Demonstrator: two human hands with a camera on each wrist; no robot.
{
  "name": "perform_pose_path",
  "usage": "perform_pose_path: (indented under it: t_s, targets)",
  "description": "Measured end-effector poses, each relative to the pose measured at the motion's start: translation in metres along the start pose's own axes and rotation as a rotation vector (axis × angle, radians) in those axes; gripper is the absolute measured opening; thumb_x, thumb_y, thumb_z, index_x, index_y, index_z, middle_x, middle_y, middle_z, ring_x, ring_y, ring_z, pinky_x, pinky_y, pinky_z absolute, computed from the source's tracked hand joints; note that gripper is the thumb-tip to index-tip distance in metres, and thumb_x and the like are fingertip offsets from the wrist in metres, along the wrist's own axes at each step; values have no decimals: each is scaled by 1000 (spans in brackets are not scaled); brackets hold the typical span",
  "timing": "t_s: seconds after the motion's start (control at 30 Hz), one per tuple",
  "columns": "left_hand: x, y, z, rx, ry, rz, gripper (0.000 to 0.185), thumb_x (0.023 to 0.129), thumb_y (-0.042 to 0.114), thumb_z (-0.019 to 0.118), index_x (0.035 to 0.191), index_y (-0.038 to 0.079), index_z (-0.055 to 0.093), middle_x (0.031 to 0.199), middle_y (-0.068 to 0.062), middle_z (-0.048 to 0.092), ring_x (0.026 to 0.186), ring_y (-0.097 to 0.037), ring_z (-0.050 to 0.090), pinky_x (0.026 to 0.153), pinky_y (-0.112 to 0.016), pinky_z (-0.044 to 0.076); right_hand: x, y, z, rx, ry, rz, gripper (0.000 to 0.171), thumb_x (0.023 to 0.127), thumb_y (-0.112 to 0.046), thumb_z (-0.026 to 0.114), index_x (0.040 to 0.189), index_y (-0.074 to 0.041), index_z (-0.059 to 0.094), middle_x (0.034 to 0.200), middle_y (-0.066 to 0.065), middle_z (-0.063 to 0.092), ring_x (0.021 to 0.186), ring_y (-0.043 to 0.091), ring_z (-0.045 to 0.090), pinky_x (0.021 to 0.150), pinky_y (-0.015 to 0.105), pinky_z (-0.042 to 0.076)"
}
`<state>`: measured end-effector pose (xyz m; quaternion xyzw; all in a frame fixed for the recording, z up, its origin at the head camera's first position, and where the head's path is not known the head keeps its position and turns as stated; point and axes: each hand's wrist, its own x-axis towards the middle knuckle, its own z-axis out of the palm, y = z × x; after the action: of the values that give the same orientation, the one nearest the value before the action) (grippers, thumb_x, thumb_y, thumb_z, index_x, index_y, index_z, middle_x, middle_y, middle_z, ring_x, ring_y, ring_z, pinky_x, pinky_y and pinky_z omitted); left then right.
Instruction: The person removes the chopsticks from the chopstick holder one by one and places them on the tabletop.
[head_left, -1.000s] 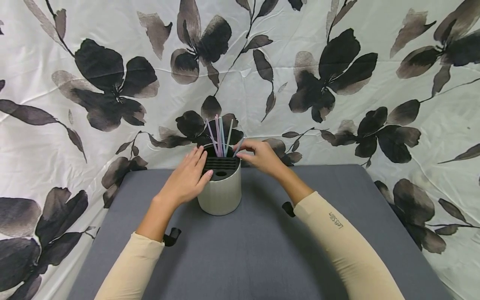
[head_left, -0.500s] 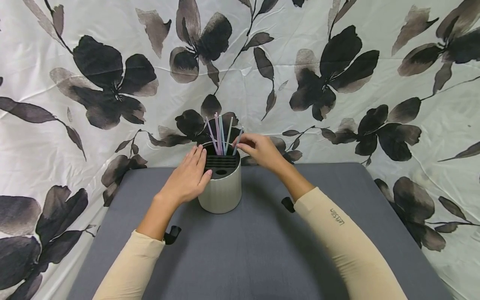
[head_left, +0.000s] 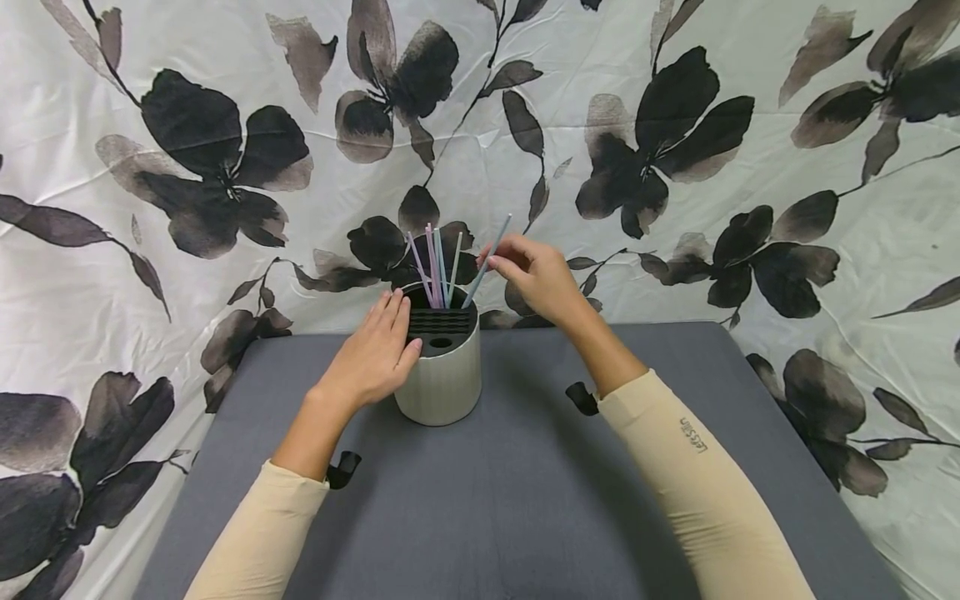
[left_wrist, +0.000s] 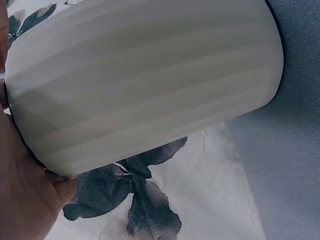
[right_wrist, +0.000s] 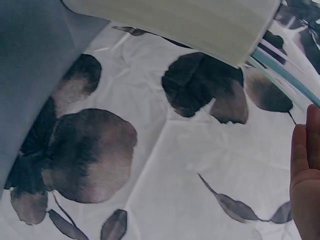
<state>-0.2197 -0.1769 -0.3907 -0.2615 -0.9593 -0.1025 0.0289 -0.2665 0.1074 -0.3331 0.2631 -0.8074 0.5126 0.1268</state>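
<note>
A cream, ribbed round desk organizer (head_left: pixel 438 393) with a black slotted top stands upright near the table's back edge. Several pastel drinking straws (head_left: pixel 436 271) lean in its rear compartment. My left hand (head_left: pixel 369 354) rests on the organizer's left rim, fingers straight and thumb by the front edge; the left wrist view shows the palm beside the organizer's wall (left_wrist: pixel 145 90). Between thumb and fingertips, my right hand (head_left: pixel 542 279) pinches a blue-grey straw (head_left: pixel 501 231). That straw slants up to the right, its lower end at the organizer's back right rim. In the right wrist view fingers (right_wrist: pixel 300 150) show below the straws.
The organizer stands on a grey table (head_left: pixel 465 508). Behind the table hangs a white cloth (head_left: pixel 495 179) with dark flower prints, close to the back edge. A black strap end (head_left: pixel 344 471) sticks out at the left wrist, another black piece (head_left: pixel 581 398) at the right.
My right hand has risen and shifted slightly right, drawing the blue-grey straw upward, so more of it shows above the rim. The left hand and organizer have stayed in place.
</note>
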Motion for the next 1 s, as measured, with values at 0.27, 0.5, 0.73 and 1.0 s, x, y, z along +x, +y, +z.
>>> perform_pose_path:
  t_s: [0.27,0.5,0.73,1.0]
  targets:
    - [-1,0,0,-6,-2,-8,72,109,38,33,161,-8,16,171,-26,11,161,-38,5,132,-50,11,2,-18,-17,118,69,-51,12,100,-6,65,105,4,69,111,19,75,97,17,74,92,29,61]
    - [0,-1,1,2,5,-2,71,109,38,31,161,-9,16,171,-26,12,161,-39,6,131,-51,12,3,-32,-34,184,143,-73,14,101,-4,62,111,6,67,110,17,72,97,16,75,90,31,62]
    - [2,0,1,1,9,5,72,109,38,32,161,-10,18,170,-27,13,160,-41,8,131,-52,14,-1,-40,-55,179,193,-65,16,102,-4,61,115,4,65,109,12,70,99,20,75,90,32,62]
    - [2,0,-1,-12,-7,-4,72,109,38,33,161,-9,16,171,-26,12,161,-39,6,132,-50,10,-12,-26,-68,77,187,15,15,103,-6,60,114,4,63,113,15,70,96,13,75,88,28,62]
